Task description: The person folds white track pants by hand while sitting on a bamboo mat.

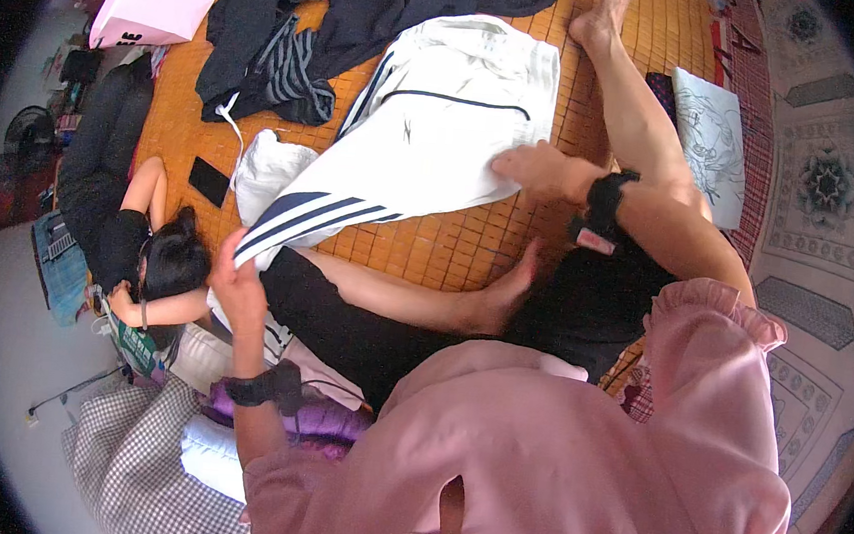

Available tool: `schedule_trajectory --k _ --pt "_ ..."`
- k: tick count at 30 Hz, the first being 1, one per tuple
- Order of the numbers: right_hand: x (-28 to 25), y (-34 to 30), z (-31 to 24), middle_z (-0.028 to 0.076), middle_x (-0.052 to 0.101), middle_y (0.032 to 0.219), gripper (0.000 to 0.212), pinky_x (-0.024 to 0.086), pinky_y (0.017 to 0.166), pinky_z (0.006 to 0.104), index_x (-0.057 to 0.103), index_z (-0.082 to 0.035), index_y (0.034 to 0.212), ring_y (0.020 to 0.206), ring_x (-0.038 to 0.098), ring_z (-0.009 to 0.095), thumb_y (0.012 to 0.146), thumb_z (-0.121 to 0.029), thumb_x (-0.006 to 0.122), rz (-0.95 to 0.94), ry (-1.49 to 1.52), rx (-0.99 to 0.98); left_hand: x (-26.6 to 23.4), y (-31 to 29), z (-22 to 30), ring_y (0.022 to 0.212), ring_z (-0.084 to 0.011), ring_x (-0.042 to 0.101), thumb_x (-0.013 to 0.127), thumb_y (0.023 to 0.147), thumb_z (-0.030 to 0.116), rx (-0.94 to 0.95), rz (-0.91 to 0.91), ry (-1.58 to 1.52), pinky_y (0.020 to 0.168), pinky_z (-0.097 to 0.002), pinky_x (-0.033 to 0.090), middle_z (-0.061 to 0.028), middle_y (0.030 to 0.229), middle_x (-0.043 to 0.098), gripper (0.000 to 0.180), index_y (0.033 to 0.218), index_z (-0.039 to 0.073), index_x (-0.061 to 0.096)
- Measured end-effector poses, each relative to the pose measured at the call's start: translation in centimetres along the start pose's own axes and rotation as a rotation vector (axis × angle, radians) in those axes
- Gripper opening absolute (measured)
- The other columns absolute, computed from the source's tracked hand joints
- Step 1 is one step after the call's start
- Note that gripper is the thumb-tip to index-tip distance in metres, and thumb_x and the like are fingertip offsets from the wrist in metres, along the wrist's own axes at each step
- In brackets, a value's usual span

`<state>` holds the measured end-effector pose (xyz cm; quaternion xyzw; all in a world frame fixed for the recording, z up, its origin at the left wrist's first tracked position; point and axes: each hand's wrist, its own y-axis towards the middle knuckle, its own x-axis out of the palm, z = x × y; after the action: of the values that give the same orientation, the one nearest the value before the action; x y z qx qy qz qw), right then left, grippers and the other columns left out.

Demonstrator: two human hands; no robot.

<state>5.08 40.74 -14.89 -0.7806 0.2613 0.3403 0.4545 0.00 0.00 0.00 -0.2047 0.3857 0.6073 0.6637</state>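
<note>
While left hand (238, 280) grips white navy-striped cloth garment (410, 160), right hand (547, 170) shows unclear hold; spreading appears underway, seemingly requiring aligned edges next.

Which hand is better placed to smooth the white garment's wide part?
Probably the right hand: it is at the wide part of the white garment, while the left hand holds the striped end.
</note>
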Motion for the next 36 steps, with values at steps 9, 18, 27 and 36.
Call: schedule_trajectory --k 9,18,27,36 --pt "-0.4 1.5 -3.8 0.006 0.061 0.096 0.022 0.045 0.067 0.0371 0.059 -0.011 0.094 0.086 0.058 0.018 0.073 -0.015 0.055 0.320 -0.448 0.114 0.5 -2.8 -1.6 0.107 -0.0331 0.044 0.059 0.067 0.005 0.199 -0.099 0.386 0.092 -0.0398 0.034 -0.0175 0.117 0.045 0.048 0.113 0.001 0.047" --pt "-5.5 -4.0 -11.7 0.016 0.061 0.080 0.019 0.048 0.069 0.0391 0.061 -0.008 0.083 0.078 0.059 0.033 0.071 -0.022 0.057 0.418 0.447 -0.268 13.1 -4.1 8.2 0.107 -0.0329 0.046 0.064 0.069 0.010 0.511 -0.427 0.135 0.089 -0.0394 0.037 -0.0183 0.116 0.049 0.048 0.113 -0.001 0.049" --pt "-0.3 -1.8 -7.1 0.010 0.060 0.076 0.021 0.046 0.070 0.0308 0.058 -0.003 0.089 0.074 0.058 0.018 0.077 -0.020 0.060 0.608 0.928 0.161 11.6 -5.1 6.6 0.081 -0.0289 0.060 0.054 0.068 -0.005 0.182 -0.656 -0.173 0.069 -0.0338 0.047 -0.0163 0.087 0.062 0.030 0.096 0.002 0.058" --pt "-0.6 -1.1 -5.0 0.019 0.059 0.098 0.052 0.047 0.075 0.0343 0.047 -0.002 0.115 0.087 0.058 0.030 0.074 -0.030 0.063 0.788 0.940 0.409 3.8 -1.5 8.2 0.101 -0.0202 0.053 0.046 0.082 0.005 -0.304 -0.030 -0.997 0.088 -0.0319 0.041 -0.0119 0.107 0.056 0.028 0.108 -0.005 0.051"
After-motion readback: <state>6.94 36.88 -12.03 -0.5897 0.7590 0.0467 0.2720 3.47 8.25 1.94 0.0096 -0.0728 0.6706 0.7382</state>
